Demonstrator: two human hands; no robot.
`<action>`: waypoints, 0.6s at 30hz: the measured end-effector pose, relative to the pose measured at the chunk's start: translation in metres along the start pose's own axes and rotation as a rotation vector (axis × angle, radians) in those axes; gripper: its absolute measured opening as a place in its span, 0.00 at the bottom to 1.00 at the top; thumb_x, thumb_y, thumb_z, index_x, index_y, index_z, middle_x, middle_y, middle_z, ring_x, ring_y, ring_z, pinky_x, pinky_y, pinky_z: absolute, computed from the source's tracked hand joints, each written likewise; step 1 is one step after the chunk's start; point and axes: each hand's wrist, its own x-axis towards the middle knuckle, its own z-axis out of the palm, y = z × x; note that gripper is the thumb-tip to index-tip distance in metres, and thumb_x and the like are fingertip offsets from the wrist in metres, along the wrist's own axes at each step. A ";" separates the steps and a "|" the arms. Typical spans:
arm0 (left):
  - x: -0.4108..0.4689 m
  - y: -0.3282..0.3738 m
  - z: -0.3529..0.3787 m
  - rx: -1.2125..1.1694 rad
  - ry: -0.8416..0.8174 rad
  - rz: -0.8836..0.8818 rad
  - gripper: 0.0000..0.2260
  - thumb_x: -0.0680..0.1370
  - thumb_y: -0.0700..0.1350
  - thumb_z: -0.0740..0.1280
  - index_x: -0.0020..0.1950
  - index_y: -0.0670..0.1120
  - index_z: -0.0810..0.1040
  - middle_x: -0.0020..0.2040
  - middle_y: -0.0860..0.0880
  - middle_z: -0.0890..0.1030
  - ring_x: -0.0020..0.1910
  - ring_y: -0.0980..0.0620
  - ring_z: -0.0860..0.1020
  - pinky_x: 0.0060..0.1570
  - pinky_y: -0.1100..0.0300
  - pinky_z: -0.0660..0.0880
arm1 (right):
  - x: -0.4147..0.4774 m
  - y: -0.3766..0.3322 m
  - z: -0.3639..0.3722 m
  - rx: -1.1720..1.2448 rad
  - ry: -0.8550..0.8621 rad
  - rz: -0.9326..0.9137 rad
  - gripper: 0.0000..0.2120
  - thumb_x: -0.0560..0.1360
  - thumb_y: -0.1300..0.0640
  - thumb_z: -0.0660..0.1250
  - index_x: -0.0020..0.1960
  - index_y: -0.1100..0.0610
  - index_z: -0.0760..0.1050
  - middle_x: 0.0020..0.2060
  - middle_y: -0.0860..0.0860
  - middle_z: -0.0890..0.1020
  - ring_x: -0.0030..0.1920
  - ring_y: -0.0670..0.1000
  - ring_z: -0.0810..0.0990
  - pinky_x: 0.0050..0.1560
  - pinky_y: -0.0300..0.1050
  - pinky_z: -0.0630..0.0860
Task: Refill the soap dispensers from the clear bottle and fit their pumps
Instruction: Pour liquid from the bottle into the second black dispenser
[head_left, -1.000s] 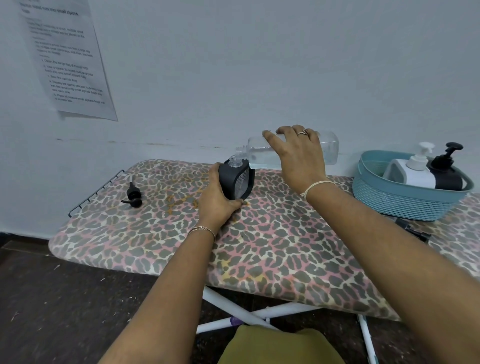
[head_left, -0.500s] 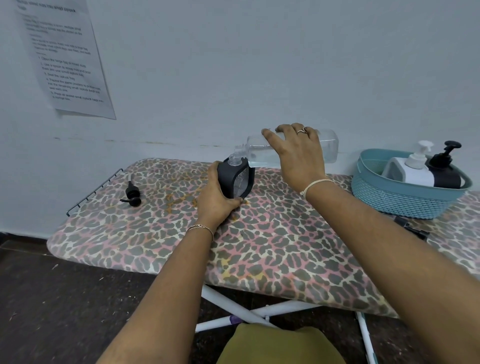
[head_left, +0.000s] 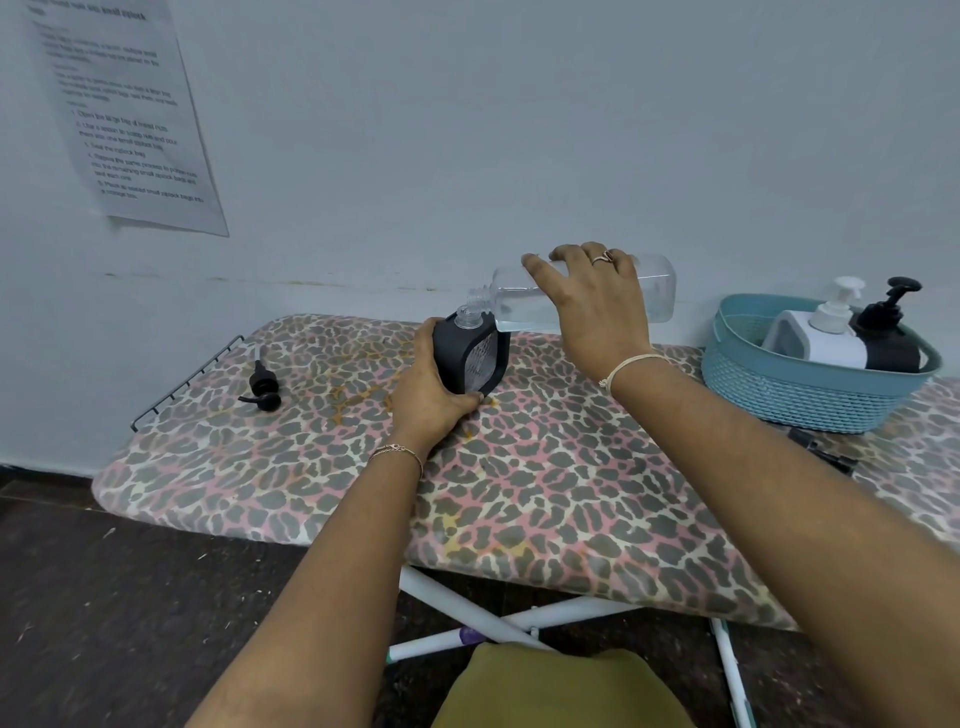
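Filling is mid-pour: the right grip (head_left: 597, 312) grasps the tilted clear bottle (head_left: 660, 291), and the left grip (head_left: 431, 400) holds the black dispenser (head_left: 467, 358). A black pump (head_left: 265, 387) lies far left, not yet fitted.

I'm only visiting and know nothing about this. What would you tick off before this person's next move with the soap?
1. Steady black dispenser: ok, the left hand grips it on the ironing board.
2. Firm hold on the clear bottle: ok, the right hand wraps round it, tilted nearly flat.
3. Bottle neck at the dispenser's mouth: ok, they meet.
4. Liquid left in the bottle: ok, some shows.
5. Fill level in the dispenser: cannot tell.
6. The loose pump ready to fit: ok, it lies on the board, left of the dispenser.
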 end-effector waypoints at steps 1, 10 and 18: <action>0.000 0.000 0.000 0.000 0.003 0.002 0.46 0.65 0.44 0.79 0.74 0.56 0.55 0.63 0.49 0.76 0.52 0.45 0.80 0.48 0.48 0.80 | 0.000 0.000 0.000 -0.002 0.001 -0.001 0.34 0.66 0.73 0.64 0.70 0.53 0.67 0.62 0.59 0.75 0.61 0.62 0.72 0.61 0.56 0.64; 0.001 -0.001 0.000 -0.012 0.005 0.004 0.46 0.64 0.45 0.80 0.74 0.56 0.56 0.64 0.50 0.76 0.55 0.45 0.79 0.50 0.47 0.79 | 0.001 0.000 -0.001 -0.010 0.006 -0.007 0.34 0.66 0.73 0.64 0.69 0.53 0.68 0.62 0.59 0.75 0.60 0.63 0.72 0.60 0.57 0.65; 0.001 -0.003 0.001 -0.001 0.013 0.019 0.46 0.64 0.46 0.80 0.73 0.57 0.56 0.62 0.50 0.76 0.53 0.44 0.80 0.49 0.46 0.79 | 0.001 0.000 -0.001 -0.011 0.013 -0.006 0.34 0.65 0.74 0.64 0.68 0.54 0.69 0.61 0.59 0.76 0.60 0.63 0.73 0.61 0.56 0.65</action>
